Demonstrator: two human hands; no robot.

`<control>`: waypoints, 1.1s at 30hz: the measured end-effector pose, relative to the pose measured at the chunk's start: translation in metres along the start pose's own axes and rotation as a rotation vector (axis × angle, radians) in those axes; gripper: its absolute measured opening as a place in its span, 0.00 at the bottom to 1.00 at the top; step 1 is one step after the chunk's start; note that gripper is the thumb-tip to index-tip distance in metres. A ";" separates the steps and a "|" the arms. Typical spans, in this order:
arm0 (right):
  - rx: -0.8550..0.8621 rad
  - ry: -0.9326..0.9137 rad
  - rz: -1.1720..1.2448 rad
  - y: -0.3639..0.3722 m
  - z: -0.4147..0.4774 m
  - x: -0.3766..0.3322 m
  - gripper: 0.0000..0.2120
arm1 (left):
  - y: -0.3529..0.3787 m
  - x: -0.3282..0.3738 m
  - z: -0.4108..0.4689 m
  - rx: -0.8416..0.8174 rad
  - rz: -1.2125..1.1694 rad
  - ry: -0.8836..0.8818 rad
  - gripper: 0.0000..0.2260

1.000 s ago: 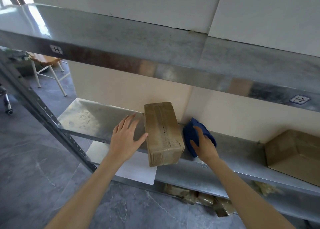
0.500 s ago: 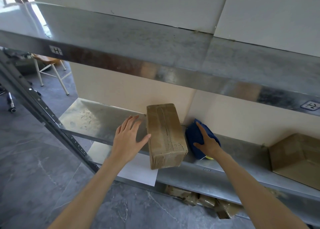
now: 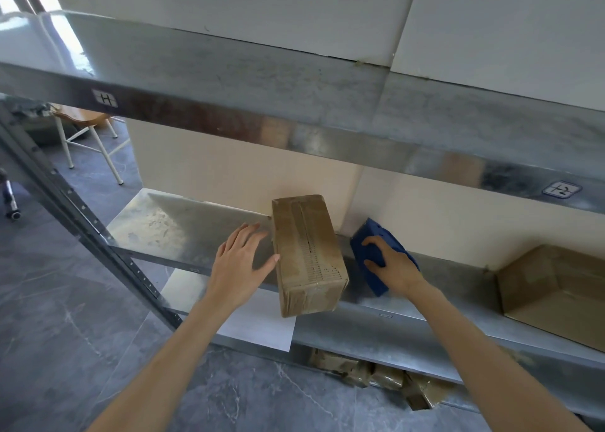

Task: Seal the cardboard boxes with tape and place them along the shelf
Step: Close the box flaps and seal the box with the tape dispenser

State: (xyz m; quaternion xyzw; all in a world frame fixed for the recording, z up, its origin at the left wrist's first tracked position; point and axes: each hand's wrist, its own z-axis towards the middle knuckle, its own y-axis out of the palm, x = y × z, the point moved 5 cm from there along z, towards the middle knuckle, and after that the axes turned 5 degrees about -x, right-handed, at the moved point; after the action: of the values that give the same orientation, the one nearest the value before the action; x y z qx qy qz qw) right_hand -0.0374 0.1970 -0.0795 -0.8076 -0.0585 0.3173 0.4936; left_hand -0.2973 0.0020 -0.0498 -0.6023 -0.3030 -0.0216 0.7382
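Now taped box (image 3: 307, 255) on shelf (image 3: 183, 232); left hand (image 3: 240, 261) flat, thumb touching box side; right hand (image 3: 394, 264) grips blue tape dispenser (image 3: 371, 251).

We see our left hand (image 3: 240, 261) and right hand (image 3: 397, 266) bare, with slim fingers (image 3: 244, 235). The left forearm (image 3: 183, 343) and right forearm (image 3: 474, 340) are bare too, long and slender, uncovered from wrist to the view's bottom edge.

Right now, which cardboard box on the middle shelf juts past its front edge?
The taped cardboard box between the left hand and right hand; the larger box at far right sits wholly on the shelf.
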 end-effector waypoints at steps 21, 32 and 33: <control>0.203 -0.472 -0.319 -0.050 -0.115 -0.122 0.18 | -0.035 0.036 0.002 -0.050 -0.505 0.118 0.15; 0.076 -0.682 -0.503 -0.016 -0.146 -0.141 0.20 | -0.033 0.055 -0.015 -0.513 -0.645 0.240 0.18; 0.069 -0.686 -0.511 -0.016 -0.147 -0.141 0.20 | -0.033 0.055 -0.017 -0.513 -0.647 0.250 0.17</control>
State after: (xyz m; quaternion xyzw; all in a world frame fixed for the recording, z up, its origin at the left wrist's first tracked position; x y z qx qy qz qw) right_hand -0.0620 0.0355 0.0435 -0.5979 -0.4068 0.4366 0.5352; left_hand -0.2587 -0.0037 0.0040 -0.6331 -0.3691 -0.3994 0.5508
